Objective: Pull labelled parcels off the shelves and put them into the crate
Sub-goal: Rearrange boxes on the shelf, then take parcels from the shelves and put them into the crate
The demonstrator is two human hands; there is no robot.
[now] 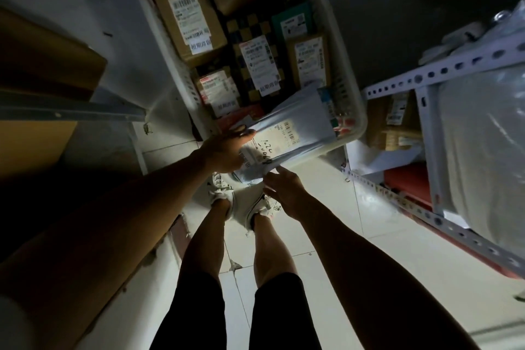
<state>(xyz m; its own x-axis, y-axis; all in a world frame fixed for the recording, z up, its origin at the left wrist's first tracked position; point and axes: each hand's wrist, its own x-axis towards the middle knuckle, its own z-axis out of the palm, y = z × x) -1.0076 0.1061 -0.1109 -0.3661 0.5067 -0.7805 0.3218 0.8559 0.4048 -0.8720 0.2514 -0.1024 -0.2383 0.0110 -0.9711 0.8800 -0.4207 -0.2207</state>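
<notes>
We hold a grey mailer [295, 133] over the near rim of the crate [358, 125], its far end already inside and resting on the parcels there. Its long axis runs from our hands up into the crate. Our left hand [224, 150] grips the near left corner; our right hand [287, 187] touches the near edge with loose fingers, gripping nothing. The near right corner of the crate looks freest; boxes [190, 20] fill the far end.

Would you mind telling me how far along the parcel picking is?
Done: several labelled boxes already lie in the crate. In hand: the left hand holds a grey mailer over its near rim, the right hand beside it. Left: parcels remain shelved.
</notes>
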